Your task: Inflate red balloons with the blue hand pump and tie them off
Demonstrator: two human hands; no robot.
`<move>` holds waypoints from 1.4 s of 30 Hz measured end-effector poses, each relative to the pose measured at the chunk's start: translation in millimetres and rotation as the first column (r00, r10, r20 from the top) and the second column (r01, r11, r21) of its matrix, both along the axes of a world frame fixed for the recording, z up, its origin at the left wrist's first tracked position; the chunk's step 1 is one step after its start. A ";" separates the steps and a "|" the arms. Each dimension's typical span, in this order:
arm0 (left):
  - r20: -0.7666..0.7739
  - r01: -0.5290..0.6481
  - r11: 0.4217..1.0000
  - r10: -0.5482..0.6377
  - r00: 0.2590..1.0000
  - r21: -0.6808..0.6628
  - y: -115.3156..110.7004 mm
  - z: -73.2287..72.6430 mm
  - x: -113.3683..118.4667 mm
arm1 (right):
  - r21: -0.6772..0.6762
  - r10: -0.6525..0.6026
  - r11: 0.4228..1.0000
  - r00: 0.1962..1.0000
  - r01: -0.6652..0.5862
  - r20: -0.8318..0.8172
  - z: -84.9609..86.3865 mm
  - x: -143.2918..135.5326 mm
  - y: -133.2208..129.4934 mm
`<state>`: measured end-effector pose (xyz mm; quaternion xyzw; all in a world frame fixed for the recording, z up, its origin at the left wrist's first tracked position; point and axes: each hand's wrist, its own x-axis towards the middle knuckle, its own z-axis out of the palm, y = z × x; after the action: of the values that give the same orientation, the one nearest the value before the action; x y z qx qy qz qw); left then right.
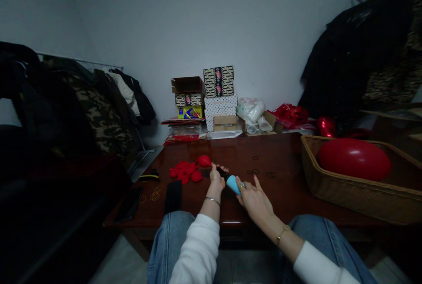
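Balloon [204, 161], neck hidden, blue tool [233, 183] partly covered

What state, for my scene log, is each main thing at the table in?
Blue-and-black pump-like cylinder: held between left hand and right hand.
Small round red balloon: looks slightly inflated.
Small red balloon pile: mostly limp.
Large oval red balloon: inflated.
Brown wicker basket: open-topped, occupied.
Thin yellow loops: loose.

Glossy wooden table [280, 154], woven basket [349, 194], smooth shiny balloon [354, 159], plastic-looking pump [234, 184]
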<state>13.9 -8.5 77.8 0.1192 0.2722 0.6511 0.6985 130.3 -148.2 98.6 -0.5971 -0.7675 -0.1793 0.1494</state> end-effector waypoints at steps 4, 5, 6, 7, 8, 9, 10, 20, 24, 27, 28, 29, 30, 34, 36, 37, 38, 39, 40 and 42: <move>-0.030 -0.020 1.000 0.020 0.999 -0.003 -1.1 -0.3 -0.8 | 0.010 0.015 1.000 1.000 -0.014 -0.010 -6.5 -2.4 3.8; -0.032 -0.018 1.000 0.018 0.999 -0.002 -1.8 -0.9 -1.1 | 0.008 0.018 1.000 1.000 -0.018 -0.017 -8.7 -1.9 3.7; -0.030 -0.012 1.000 0.012 0.999 0.000 -2.6 -1.5 -1.2 | 0.004 0.019 1.000 1.000 -0.019 -0.023 -10.5 -1.1 3.4; -0.023 -0.002 1.000 0.002 1.000 0.001 -3.5 -2.0 -1.1 | -0.002 0.015 1.000 0.999 -0.015 -0.028 -11.9 0.0 2.9; -0.011 0.008 1.000 -0.008 1.000 0.005 -4.4 -2.3 -0.8 | -0.009 0.009 1.000 0.999 -0.009 -0.032 -12.8 1.2 2.4; 0.006 0.017 1.000 -0.017 1.000 0.009 -5.3 -2.2 -0.5 | -0.014 0.004 1.000 0.999 -0.004 -0.034 -13.1 2.4 2.0; 0.026 0.027 1.000 -0.027 0.999 0.015 -6.1 -1.9 -0.1 | -0.016 0.001 1.000 0.999 -0.002 -0.036 -13.0 3.5 1.6; 0.109 0.090 0.993 -0.099 0.989 0.081 -5.6 -4.5 -5.6 | -0.041 0.025 0.999 0.997 -0.028 -0.070 -7.2 4.8 -1.4; 0.111 0.143 0.982 -0.157 0.981 0.128 -4.0 -5.3 -12.4 | -0.033 0.046 0.998 0.995 -0.049 -0.093 -5.6 4.6 -3.5; 0.114 0.139 0.979 -0.157 0.981 0.150 -3.7 -4.8 -14.5 | -0.037 0.055 0.998 0.993 -0.059 -0.104 -4.7 3.4 -4.2; 0.122 0.130 0.980 -0.149 0.981 0.151 -4.0 -5.1 -14.4 | -0.043 0.053 0.997 0.993 -0.057 -0.104 -4.3 2.9 -4.3; 0.133 0.119 0.981 -0.140 0.981 0.152 -4.7 -5.7 -14.0 | -0.048 0.050 0.997 0.994 -0.055 -0.102 -3.8 2.4 -4.4; 0.145 0.116 0.981 -0.138 0.980 0.154 -5.6 -6.6 -13.5 | -0.051 0.047 0.997 0.994 -0.052 -0.100 -3.2 2.1 -4.6; 0.190 0.147 0.976 -0.177 0.966 0.160 -10.2 -11.5 -13.1 | -0.053 0.039 0.998 0.995 -0.044 -0.093 -2.5 2.7 -4.7; 0.197 0.175 0.973 -0.204 0.959 0.152 -11.4 -13.3 -14.9 | -0.060 0.036 0.997 0.995 -0.041 -0.088 -3.8 3.8 -4.3; 0.198 0.189 0.971 -0.216 0.956 0.147 -11.4 -13.9 -16.1 | -0.062 0.034 0.997 0.996 -0.039 -0.085 -4.8 4.3 -4.1; 0.198 0.200 0.969 -0.225 0.954 0.143 -11.0 -14.1 -17.3 | -0.061 0.034 0.997 0.996 -0.039 -0.082 -6.0 4.6 -3.7; 0.196 0.205 0.969 -0.229 0.953 0.138 -10.3 -14.0 -18.6 | -0.058 0.036 0.997 0.996 -0.040 -0.078 -7.1 4.8 -3.4; 0.191 0.209 0.969 -0.232 0.954 0.132 -9.5 -13.6 -19.7 | -0.054 0.039 0.998 0.996 -0.043 -0.076 -8.2 4.7 -3.1; 0.164 0.211 0.969 -0.230 0.959 0.126 -7.9 -12.1 -21.5 | -0.045 0.053 0.997 0.996 -0.056 -0.075 -9.8 4.2 -2.9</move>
<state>-7.5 -16.4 65.7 0.1276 0.1588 0.5908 0.7806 134.6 -151.1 88.8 -0.5855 -0.7815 -0.1347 0.1685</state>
